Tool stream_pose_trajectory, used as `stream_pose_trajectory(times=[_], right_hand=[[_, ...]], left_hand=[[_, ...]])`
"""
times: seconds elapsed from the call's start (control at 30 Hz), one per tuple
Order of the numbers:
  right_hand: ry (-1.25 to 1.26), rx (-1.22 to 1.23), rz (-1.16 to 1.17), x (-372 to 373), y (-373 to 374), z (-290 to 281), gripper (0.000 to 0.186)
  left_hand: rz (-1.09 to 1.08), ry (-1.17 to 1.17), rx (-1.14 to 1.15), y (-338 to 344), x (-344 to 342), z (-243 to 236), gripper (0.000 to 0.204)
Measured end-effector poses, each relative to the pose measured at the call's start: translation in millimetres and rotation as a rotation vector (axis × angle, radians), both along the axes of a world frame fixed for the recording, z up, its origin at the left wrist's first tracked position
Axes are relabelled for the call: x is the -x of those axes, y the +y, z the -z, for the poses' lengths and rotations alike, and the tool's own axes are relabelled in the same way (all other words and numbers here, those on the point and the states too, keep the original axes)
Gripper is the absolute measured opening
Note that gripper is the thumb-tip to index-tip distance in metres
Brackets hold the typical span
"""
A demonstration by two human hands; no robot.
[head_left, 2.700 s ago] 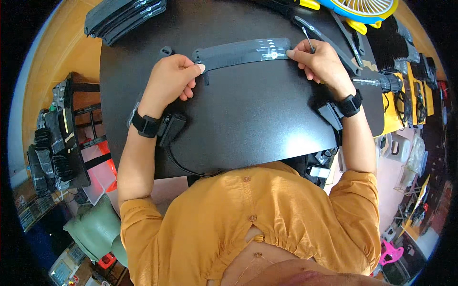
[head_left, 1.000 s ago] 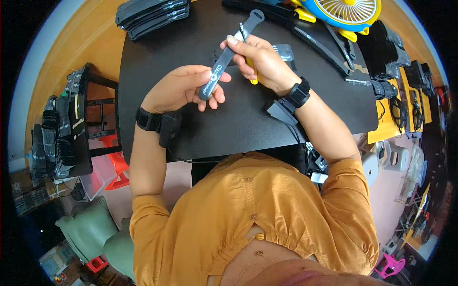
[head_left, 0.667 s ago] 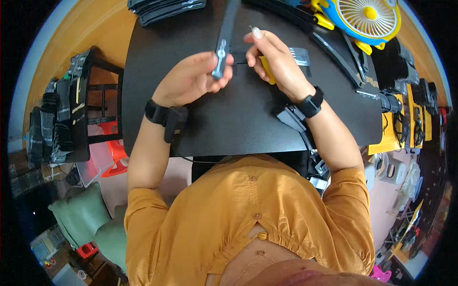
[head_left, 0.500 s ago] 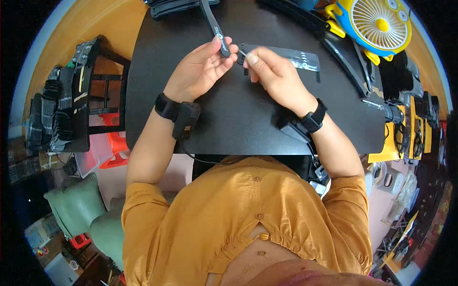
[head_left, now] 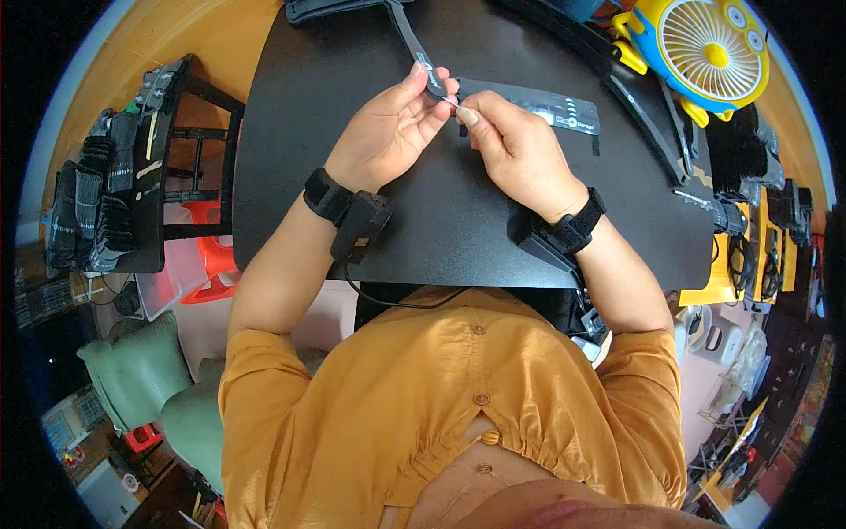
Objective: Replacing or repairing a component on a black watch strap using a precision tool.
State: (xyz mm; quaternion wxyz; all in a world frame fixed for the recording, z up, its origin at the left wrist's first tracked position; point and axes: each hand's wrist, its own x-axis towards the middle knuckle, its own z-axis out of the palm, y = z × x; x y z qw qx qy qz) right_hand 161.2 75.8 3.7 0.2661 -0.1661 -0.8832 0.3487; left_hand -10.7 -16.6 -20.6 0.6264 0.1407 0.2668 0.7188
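My left hand [head_left: 379, 132] pinches the end of a long black strap [head_left: 411, 42] with small pale print. The strap runs from the far edge of the table down to my fingers. Close against that end, my right hand [head_left: 522, 152] is closed on a thin pale tip [head_left: 450, 100]; most of that piece is hidden by the fingers, so its kind cannot be told. Just beyond my right hand, a flat dark strip with a shiny printed end [head_left: 575, 115] lies on the black table [head_left: 458, 212].
A yellow and blue toy-shaped fan [head_left: 716, 57] stands at the far right. Long black straps [head_left: 648, 123] lie beside it. At the far left, a dark rack [head_left: 172, 185] carries bundles of black straps [head_left: 115, 189]. A folded black bundle [head_left: 330, 9] sits at the far edge.
My left hand and the strap end have shifted a little to the right and closer to my right hand. The pale tip now meets the strap end.
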Motion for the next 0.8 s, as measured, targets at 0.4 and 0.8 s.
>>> stream_pose_trajectory(times=[0.4,0.8], right_hand=[[-0.067,-0.115,0.098,0.0,-2.5,-4.2,0.012],[-0.032,-0.188,0.091,6.4,-5.2,7.5,0.042]], left_hand=[[-0.045,0.109,0.024,0.8,-1.7,4.2,0.025],[-0.118,0.238,0.083,1.4,-10.2,-0.4,0.024]])
